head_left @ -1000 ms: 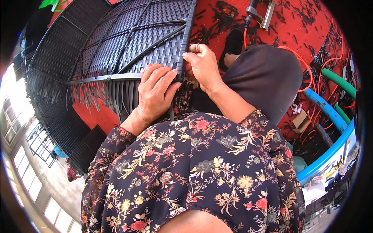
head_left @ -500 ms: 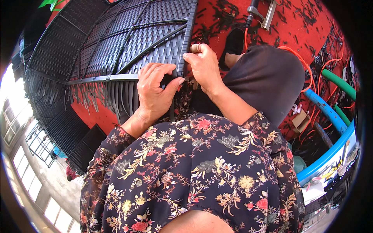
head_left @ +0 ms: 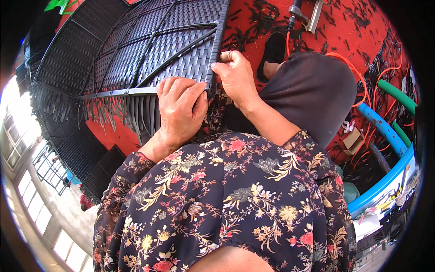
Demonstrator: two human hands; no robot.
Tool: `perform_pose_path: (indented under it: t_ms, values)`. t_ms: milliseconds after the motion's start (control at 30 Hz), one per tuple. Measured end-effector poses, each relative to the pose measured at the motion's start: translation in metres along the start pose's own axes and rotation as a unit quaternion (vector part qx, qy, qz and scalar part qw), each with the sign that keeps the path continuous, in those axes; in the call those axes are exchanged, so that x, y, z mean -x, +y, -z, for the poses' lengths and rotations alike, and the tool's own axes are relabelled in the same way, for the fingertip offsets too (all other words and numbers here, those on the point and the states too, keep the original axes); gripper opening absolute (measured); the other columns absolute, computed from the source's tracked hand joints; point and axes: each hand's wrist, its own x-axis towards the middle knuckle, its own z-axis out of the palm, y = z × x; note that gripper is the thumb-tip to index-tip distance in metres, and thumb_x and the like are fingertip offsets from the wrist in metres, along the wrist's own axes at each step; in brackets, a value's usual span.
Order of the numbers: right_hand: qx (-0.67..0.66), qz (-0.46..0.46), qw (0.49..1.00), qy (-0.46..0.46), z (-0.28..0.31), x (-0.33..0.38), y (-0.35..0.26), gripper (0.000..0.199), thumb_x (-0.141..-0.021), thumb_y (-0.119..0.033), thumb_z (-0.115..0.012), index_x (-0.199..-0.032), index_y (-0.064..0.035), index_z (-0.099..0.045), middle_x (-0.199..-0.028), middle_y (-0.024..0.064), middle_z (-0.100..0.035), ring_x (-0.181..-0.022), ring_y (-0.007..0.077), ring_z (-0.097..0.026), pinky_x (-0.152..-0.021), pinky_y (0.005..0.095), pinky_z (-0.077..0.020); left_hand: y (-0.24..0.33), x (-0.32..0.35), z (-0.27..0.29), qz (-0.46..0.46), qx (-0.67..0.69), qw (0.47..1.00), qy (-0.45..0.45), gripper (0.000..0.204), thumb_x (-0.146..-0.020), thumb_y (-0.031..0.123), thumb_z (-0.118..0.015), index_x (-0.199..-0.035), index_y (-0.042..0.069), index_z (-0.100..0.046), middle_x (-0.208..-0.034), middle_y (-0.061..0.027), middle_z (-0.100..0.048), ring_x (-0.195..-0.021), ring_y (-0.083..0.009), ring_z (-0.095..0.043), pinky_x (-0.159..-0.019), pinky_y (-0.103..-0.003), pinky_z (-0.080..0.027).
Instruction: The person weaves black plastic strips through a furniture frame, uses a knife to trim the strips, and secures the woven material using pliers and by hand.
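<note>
A black woven wicker panel (head_left: 181, 50) on a metal frame (head_left: 136, 92) lies in front of me, its near right corner at my hands. My left hand (head_left: 182, 108) is closed at the lower edge beside that corner, fingers curled and thumb tucked in; what it grips is hidden behind the fingers. At the wrapped right edge of the panel, my right hand (head_left: 237, 82) pinches with the thumb pressed against the side and the other fingers bent. Loose black wicker strips (head_left: 144, 113) hang from the frame to the left of my left hand.
Black offcuts (head_left: 358, 16) litter the red floor covering (head_left: 308, 45). A power tool with a metal bar (head_left: 312, 20) and an orange hose (head_left: 358, 75) lie beyond my right knee. At right are blue (head_left: 380, 127) and green (head_left: 396, 96) tubes and a blue-rimmed container (head_left: 383, 181).
My left hand has turned and closed: its thumb, spread toward the corner before, is now drawn in by the fingers. The right hand has shifted slightly left and stays at the panel's edge.
</note>
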Motion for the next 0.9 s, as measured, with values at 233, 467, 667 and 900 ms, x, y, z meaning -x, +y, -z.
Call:
perform_pose_path:
  t_ms: [233,467,667,900]
  values:
    - [0.009,-0.009,1.000,-0.018,-0.001,0.001,0.001,0.028,-0.077,-0.005,-0.061,-0.101,0.0065,-0.053,-0.080,0.0075,-0.061,-0.068,0.0087,-0.055,-0.061,0.0229,-0.0439,-0.002,-0.003,0.006,-0.025,-0.003,0.999,-0.032,0.018,-0.066,-0.002,-0.066,-0.083,0.003,-0.063,-0.075,-0.0065,-0.058,-0.069,-0.0231,-0.054,-0.067,-0.034,-0.039]
    - [0.018,-0.005,1.000,-0.001,-0.002,0.000,0.002,0.032,-0.069,-0.014,-0.062,-0.093,0.0064,-0.054,-0.080,0.0161,-0.062,-0.074,0.0240,-0.060,-0.071,0.0333,-0.0471,-0.006,-0.008,0.008,-0.023,0.015,0.997,-0.076,0.015,-0.068,0.000,-0.065,-0.082,0.004,-0.062,-0.073,-0.0068,-0.055,-0.068,-0.0243,-0.052,-0.066,-0.036,-0.038]
    - [0.047,0.006,0.999,0.010,-0.003,0.000,0.003,0.034,-0.068,-0.015,-0.062,-0.093,0.0068,-0.053,-0.083,0.0191,-0.061,-0.079,0.0284,-0.060,-0.075,0.0351,-0.0459,-0.008,-0.017,0.010,-0.025,0.030,0.991,-0.128,0.009,-0.069,0.003,-0.062,-0.077,0.005,-0.059,-0.071,-0.0071,-0.050,-0.069,-0.0263,-0.050,-0.066,-0.038,-0.036]
    - [0.028,0.005,1.000,-0.001,-0.004,0.001,0.001,0.035,-0.068,-0.015,-0.062,-0.094,0.0070,-0.053,-0.087,0.0208,-0.061,-0.083,0.0297,-0.060,-0.078,0.0347,-0.0453,-0.009,-0.018,0.008,-0.019,0.050,0.988,-0.147,0.009,-0.069,0.001,-0.060,-0.077,0.004,-0.059,-0.071,-0.0086,-0.050,-0.070,-0.0283,-0.049,-0.064,-0.039,-0.037]
